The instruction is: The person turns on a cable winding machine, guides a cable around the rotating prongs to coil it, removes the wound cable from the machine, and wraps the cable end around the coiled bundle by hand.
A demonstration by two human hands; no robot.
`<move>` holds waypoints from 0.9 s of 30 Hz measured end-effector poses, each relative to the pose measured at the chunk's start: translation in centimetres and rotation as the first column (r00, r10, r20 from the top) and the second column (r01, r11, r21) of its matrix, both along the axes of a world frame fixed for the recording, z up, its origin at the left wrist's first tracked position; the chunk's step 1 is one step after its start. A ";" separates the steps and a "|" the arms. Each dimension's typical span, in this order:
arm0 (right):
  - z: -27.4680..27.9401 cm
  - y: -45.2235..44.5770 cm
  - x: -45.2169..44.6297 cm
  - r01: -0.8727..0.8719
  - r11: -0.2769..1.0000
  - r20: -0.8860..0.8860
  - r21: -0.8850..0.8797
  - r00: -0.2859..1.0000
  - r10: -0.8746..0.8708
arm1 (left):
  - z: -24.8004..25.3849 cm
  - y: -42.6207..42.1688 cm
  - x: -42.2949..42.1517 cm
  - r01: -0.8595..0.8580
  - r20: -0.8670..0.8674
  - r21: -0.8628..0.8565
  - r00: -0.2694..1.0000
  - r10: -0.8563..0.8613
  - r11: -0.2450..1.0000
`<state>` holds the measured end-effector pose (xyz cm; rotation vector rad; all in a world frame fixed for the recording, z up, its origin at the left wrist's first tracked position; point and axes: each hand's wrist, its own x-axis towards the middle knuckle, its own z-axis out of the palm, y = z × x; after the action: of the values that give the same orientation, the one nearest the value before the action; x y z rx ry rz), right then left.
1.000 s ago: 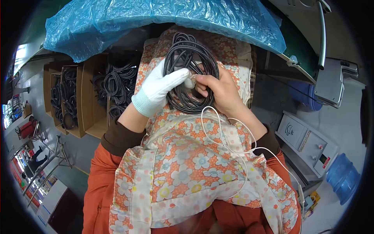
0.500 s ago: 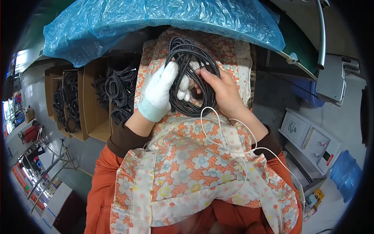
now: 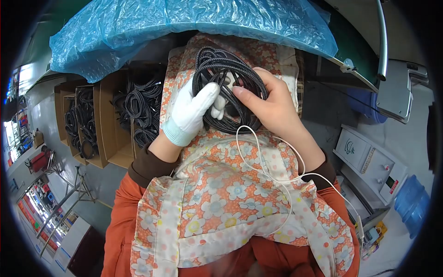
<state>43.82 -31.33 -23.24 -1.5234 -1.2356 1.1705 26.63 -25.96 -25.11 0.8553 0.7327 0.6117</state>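
Note:
A coil of black braided cable (image 3: pixel 226 64) is held up over my lap between both hands. My left hand (image 3: pixel 188 111), in a white glove with a pale green cuff, grips the coil from the left, its thumb across the strands and its fingertips showing through the loops. Bare, my right hand (image 3: pixel 272 99) holds the right side, thumb pressed on the strands in the middle and fingers partly hidden behind. A thin white cord (image 3: pixel 263 161) runs from below the coil over the flowered apron (image 3: pixel 226 198) to the lower right.
Cardboard boxes (image 3: pixel 122 154) with several coiled black cables (image 3: pixel 138 104) stand at the left. Blue plastic sheeting (image 3: pixel 194 16) covers the table edge ahead. On the right are a white machine (image 3: pixel 369 161), a blue water bottle (image 3: pixel 411 201) and a blue bin (image 3: pixel 364 106).
My right hand has risen and turned, and the coil's right side has shifted up and outward. My left thumb has moved right, over the strands.

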 end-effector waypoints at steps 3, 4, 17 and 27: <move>0.5 -0.3 -0.6 0.080 0.994 -0.140 -0.072 0.986 -0.090 | 0.2 -0.1 0.2 0.006 0.046 -0.067 0.999 -0.003 0.998; 0.6 -0.4 -0.7 0.105 0.990 -0.185 -0.098 0.975 -0.122 | 0.3 -0.1 0.3 0.010 0.062 -0.088 0.998 -0.004 0.996; 0.8 -0.5 -0.7 0.086 0.976 0.053 -0.200 0.996 -0.077 | 2.1 -0.1 1.0 -0.020 -0.153 -0.055 0.988 0.011 0.998; 2.6 -0.9 -1.9 0.158 0.978 -0.065 -0.138 0.984 -0.168 | 0.9 -2.1 1.4 -0.073 -0.223 0.491 0.953 0.206 0.868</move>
<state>41.95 -32.27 -20.66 -1.6287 -0.9790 1.2103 28.01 -28.04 -24.21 1.3738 0.9138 0.8378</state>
